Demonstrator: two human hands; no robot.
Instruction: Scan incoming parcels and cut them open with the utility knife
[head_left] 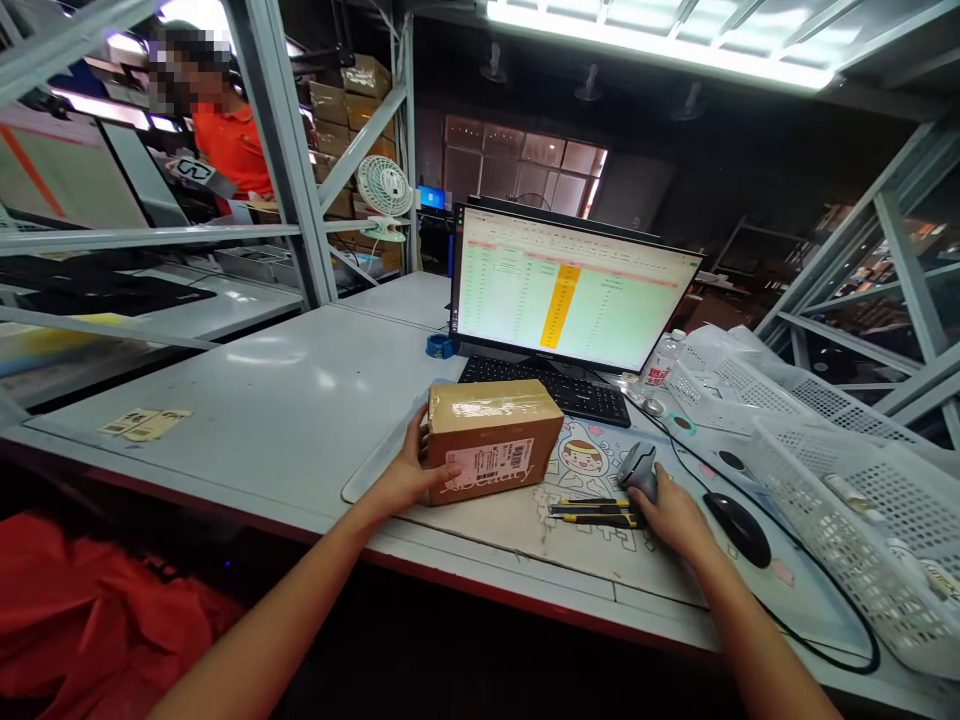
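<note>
A taped cardboard box (491, 425) stands on the patterned desk mat (480, 540), a white printed label on the side facing me. My left hand (409, 470) grips its left end, thumb on the front and fingers round behind. In my right hand (667, 510) is a grey barcode scanner (637, 467), its head tilted toward the box; the fingers are wrapped round the handle and partly hidden. Two yellow-and-black utility knives (596, 512) lie side by side on the mat, just left of my right hand.
Behind the box are a black keyboard (592, 397) and a monitor (570, 290) with a spreadsheet. A black mouse (737, 528), a cable and white plastic baskets (847, 540) occupy the right side. A blue tape roll (439, 346) sits near the monitor. Beyond the metal frame (281, 150), a person in orange (232, 145) is at another desk.
</note>
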